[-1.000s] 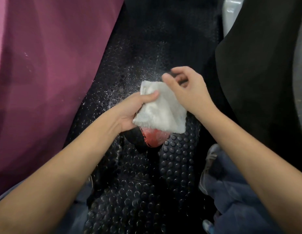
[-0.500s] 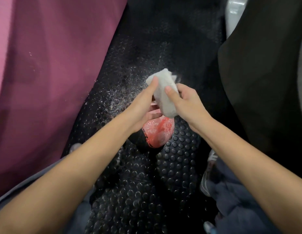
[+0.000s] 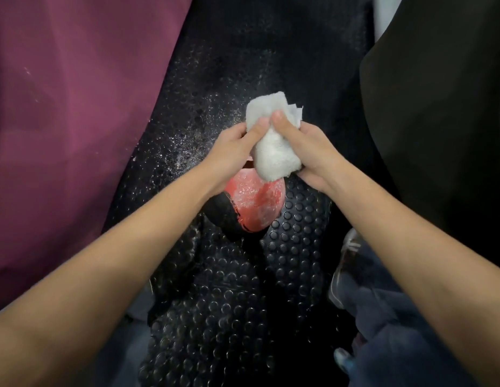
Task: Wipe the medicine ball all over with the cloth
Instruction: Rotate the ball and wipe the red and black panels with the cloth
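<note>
both hands hold a bunched white terry cloth [image 3: 274, 141] above a round red-and-black medicine ball [image 3: 250, 203]. the left hand [image 3: 232, 152] grips the cloth's left side, its thumb pressed onto the fabric near the top and its fingers curled out of sight behind it. the right hand [image 3: 307, 148] grips the right side, thumb laid along the cloth beside the left thumb, fingers wrapped round the back. the ball sits on a black rubber floor mat with raised round studs [image 3: 234, 303], just below the cloth; whether they touch cannot be told. white specks dust the mat near the ball. a maroon mat [image 3: 70, 107] lies to the left, a dark smooth mat [image 3: 438, 107] to the right.
</note>
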`<action>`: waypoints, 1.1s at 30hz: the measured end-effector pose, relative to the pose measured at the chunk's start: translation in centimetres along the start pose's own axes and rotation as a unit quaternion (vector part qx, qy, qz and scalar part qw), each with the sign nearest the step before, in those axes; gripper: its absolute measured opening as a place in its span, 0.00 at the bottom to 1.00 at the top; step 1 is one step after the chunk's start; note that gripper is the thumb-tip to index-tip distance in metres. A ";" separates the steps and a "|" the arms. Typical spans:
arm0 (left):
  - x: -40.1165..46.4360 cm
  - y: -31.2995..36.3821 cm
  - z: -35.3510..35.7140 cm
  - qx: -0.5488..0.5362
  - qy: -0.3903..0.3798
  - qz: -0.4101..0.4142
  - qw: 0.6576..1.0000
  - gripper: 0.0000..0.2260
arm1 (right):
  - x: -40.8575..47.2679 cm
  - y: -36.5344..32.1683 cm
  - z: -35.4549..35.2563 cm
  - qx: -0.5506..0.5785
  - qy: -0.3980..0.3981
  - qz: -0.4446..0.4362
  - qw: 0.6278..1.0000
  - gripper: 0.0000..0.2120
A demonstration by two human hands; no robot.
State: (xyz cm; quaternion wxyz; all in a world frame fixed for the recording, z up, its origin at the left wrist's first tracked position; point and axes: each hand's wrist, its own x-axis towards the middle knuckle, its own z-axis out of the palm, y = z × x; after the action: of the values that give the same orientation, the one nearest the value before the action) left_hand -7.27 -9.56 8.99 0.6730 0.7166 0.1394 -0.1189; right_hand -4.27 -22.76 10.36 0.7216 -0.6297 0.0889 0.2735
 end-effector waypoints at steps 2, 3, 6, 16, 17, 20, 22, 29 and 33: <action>1.1 -1.2 -1.8 0.192 0.035 0.058 0.979 0.15 | 0.8 0.9 -0.9 -0.004 0.059 0.018 0.998 0.15; 1.6 -2.1 -3.1 0.272 0.058 0.065 0.958 0.17 | 1.4 1.4 -1.6 -0.035 0.092 0.028 0.995 0.15; 1.6 -5.6 -6.5 0.406 0.011 -0.027 0.914 0.31 | 3.2 2.9 -4.0 -0.157 0.136 0.039 0.977 0.12; 3.3 -13.2 -5.0 0.428 -0.095 -0.021 0.899 0.62 | 8.6 4.8 -1.0 -0.637 0.008 -0.095 0.765 0.19; 3.4 -13.7 -5.0 0.416 -0.089 -0.016 0.905 0.63 | 8.9 4.7 -0.8 -0.653 -0.004 -0.100 0.751 0.18; 3.5 -14.1 -4.5 0.388 -0.074 -0.004 0.919 0.63 | 9.7 4.8 -1.1 -0.685 -0.041 -0.116 0.718 0.10; 3.4 -14.1 -4.1 0.384 -0.073 -0.006 0.920 0.64 | 9.8 5.1 -1.5 -0.702 -0.050 -0.123 0.700 0.13; 3.3 -13.8 -1.3 0.415 -0.078 -0.009 0.906 0.64 | 10.6 5.7 0.0 -0.733 -0.066 -0.186 0.651 0.08; 3.6 -13.6 -1.4 0.379 -0.083 -0.016 0.921 0.64 | 9.8 5.7 -3.4 -0.742 -0.038 -0.140 0.654 0.09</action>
State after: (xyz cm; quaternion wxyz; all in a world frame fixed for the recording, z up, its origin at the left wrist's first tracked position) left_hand -8.89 -7.27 -4.89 0.3581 0.9035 0.0388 -0.2322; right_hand 1.76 -22.89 0.14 0.0461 -0.9497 -0.2603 0.1681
